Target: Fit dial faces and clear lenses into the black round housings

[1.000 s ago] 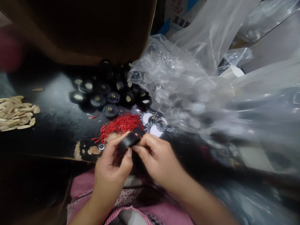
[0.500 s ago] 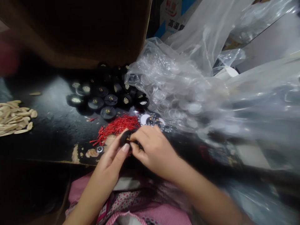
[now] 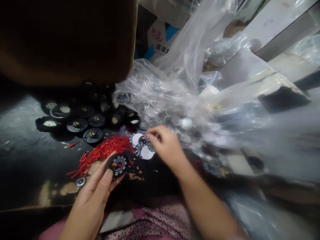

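My left hand (image 3: 96, 190) is closed around a small black round gauge (image 3: 120, 165), its printed dial and red pointer facing up. My right hand (image 3: 167, 146) is off to the right with thumb and fingers pinched together; whatever is between them, if anything, I cannot make out. It hovers at the edge of some printed dial discs (image 3: 147, 152), which show black faces and white backs. Left of these lies a heap of thin red pointers (image 3: 105, 150). A small metal ring-like part (image 3: 80, 181) sits close to my left wrist.
Several black round housings (image 3: 93, 135) with brass fittings stand at the back left, in front of a large cardboard box (image 3: 133, 40). A clear plastic bag (image 3: 155, 78) spills many round transparent covers (image 3: 150, 111) onto the black table (image 3: 22, 150). Cartons and plastic film fill the right.
My right hand has left the gauge and moved to the dial discs. My left hand has turned the gauge so its face shows. The view has shifted right.
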Tool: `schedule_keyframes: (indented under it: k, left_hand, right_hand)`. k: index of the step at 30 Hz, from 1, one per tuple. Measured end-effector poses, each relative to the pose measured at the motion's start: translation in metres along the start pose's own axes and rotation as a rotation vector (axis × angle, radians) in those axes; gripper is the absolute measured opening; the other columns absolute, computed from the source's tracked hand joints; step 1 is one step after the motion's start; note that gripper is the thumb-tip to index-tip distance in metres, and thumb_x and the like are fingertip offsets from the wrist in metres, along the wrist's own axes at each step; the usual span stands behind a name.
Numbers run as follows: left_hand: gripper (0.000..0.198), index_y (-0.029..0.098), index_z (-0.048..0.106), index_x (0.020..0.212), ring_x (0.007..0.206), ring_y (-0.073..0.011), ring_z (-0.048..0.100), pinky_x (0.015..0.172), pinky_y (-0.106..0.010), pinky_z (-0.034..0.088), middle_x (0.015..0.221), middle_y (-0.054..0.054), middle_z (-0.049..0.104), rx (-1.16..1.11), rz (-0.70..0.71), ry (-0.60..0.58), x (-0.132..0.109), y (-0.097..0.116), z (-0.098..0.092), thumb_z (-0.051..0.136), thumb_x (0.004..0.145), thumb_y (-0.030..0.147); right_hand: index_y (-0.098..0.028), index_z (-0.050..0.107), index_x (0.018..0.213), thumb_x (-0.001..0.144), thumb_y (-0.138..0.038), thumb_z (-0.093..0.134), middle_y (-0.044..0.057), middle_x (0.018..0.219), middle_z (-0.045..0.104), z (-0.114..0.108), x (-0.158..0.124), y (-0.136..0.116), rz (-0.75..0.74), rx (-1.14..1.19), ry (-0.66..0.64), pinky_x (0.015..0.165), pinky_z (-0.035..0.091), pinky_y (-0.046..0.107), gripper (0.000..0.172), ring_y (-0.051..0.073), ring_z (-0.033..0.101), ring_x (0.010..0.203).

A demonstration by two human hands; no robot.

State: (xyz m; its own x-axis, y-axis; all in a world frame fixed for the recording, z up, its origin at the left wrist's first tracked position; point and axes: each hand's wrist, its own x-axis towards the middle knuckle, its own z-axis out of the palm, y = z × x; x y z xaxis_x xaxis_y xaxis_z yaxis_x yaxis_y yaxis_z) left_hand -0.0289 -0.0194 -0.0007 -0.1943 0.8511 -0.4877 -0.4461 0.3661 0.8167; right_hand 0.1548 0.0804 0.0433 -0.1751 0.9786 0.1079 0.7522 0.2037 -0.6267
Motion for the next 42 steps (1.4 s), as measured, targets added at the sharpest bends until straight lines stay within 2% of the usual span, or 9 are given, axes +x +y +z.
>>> schedule_keyframes:
  k: [3, 7, 12, 18, 23, 28, 31, 34, 42]
  left_hand:
    - [0.041, 0.033, 0.070, 0.116, 0.114, -0.0252, 0.065, 0.092, -0.030, 0.056, 0.131, 0.000, 0.066, -0.018, -0.125, -0.008, -0.002, -0.001, 0.006, 0.074, 0.076, 0.041]
    - [0.037, 0.034, 0.072, 0.111, 0.104, -0.0227, 0.070, 0.088, -0.028, 0.058, 0.125, 0.000, 0.070, -0.097, -0.218, -0.042, 0.000, -0.005, 0.012, 0.076, 0.075, 0.040]
    - [0.026, 0.022, 0.075, 0.097, 0.101, -0.0259, 0.070, 0.090, -0.038, 0.058, 0.112, -0.007, 0.075, -0.244, -0.205, -0.116, 0.005, 0.001, 0.018, 0.071, 0.079, 0.040]
    - [0.019, 0.017, 0.074, 0.097, 0.091, -0.0185, 0.073, 0.085, -0.034, 0.059, 0.100, -0.008, 0.077, -0.394, -0.391, -0.096, 0.006, 0.015, 0.025, 0.057, 0.092, 0.023]
    - [0.018, 0.021, 0.073, 0.095, 0.085, -0.0162, 0.072, 0.079, -0.027, 0.059, 0.095, -0.005, 0.077, -0.341, -0.242, -0.064, 0.009, 0.014, 0.019, 0.063, 0.087, 0.034]
    - [0.033, 0.026, 0.070, 0.111, 0.109, -0.0224, 0.066, 0.093, -0.033, 0.053, 0.121, -0.003, 0.071, -0.060, -0.065, -0.128, 0.007, 0.001, 0.014, 0.071, 0.080, 0.039]
    - [0.042, 0.028, 0.065, 0.123, 0.127, -0.0236, 0.054, 0.108, -0.034, 0.040, 0.132, -0.001, 0.065, 0.203, 0.104, -0.167, -0.002, -0.001, 0.013, 0.067, 0.083, 0.038]
    - [0.040, 0.028, 0.065, 0.124, 0.127, -0.0248, 0.054, 0.109, -0.033, 0.037, 0.131, -0.002, 0.066, 0.369, 0.215, -0.192, -0.010, 0.003, 0.014, 0.064, 0.085, 0.035]
    - [0.037, 0.026, 0.071, 0.112, 0.116, -0.0293, 0.062, 0.104, -0.034, 0.041, 0.118, -0.004, 0.072, 0.355, 0.265, -0.077, -0.018, 0.011, 0.016, 0.073, 0.074, 0.024]
  right_hand:
    - [-0.015, 0.064, 0.108, 0.081, -0.019, 0.067, 0.016, 0.119, 0.059, -0.002, 0.023, 0.031, 0.116, -0.259, 0.126, 0.096, 0.039, 0.049, 0.027, 0.031, 0.057, 0.109]
    - [-0.016, 0.064, 0.100, 0.079, -0.014, 0.065, 0.013, 0.111, 0.063, -0.002, 0.028, 0.045, 0.101, -0.225, 0.107, 0.091, 0.045, 0.046, 0.021, 0.029, 0.061, 0.103]
    - [-0.019, 0.064, 0.099, 0.091, -0.026, 0.057, 0.004, 0.090, 0.071, -0.002, -0.002, 0.019, 0.050, -0.028, 0.124, 0.074, 0.053, 0.030, 0.013, 0.018, 0.067, 0.082]
    - [-0.017, 0.070, 0.102, 0.094, -0.025, 0.057, 0.009, 0.103, 0.074, 0.030, -0.030, -0.015, -0.326, 0.075, 0.055, 0.091, 0.053, 0.032, 0.018, 0.019, 0.069, 0.097]
    - [-0.012, 0.068, 0.115, 0.094, -0.026, 0.055, 0.016, 0.133, 0.061, 0.039, -0.045, -0.022, -0.515, -0.001, 0.010, 0.104, 0.044, 0.040, 0.027, 0.025, 0.056, 0.124]
    - [-0.018, 0.069, 0.102, 0.095, -0.024, 0.054, 0.005, 0.101, 0.074, 0.028, -0.040, -0.031, -0.315, 0.144, 0.054, 0.094, 0.044, 0.036, 0.017, 0.019, 0.064, 0.100]
    - [-0.018, 0.063, 0.083, 0.099, -0.033, 0.044, 0.002, 0.079, 0.067, 0.026, -0.031, -0.037, -0.137, 0.204, -0.018, 0.075, 0.044, 0.029, 0.029, 0.015, 0.061, 0.077]
    - [-0.020, 0.052, 0.068, 0.102, -0.033, 0.032, -0.001, 0.064, 0.057, 0.029, -0.028, -0.042, -0.135, 0.147, -0.048, 0.065, 0.039, 0.028, 0.042, 0.014, 0.053, 0.063]
    - [-0.022, 0.047, 0.066, 0.100, -0.026, 0.028, 0.000, 0.062, 0.054, 0.044, -0.032, -0.052, -0.188, 0.178, 0.077, 0.064, 0.040, 0.027, 0.040, 0.014, 0.052, 0.061]
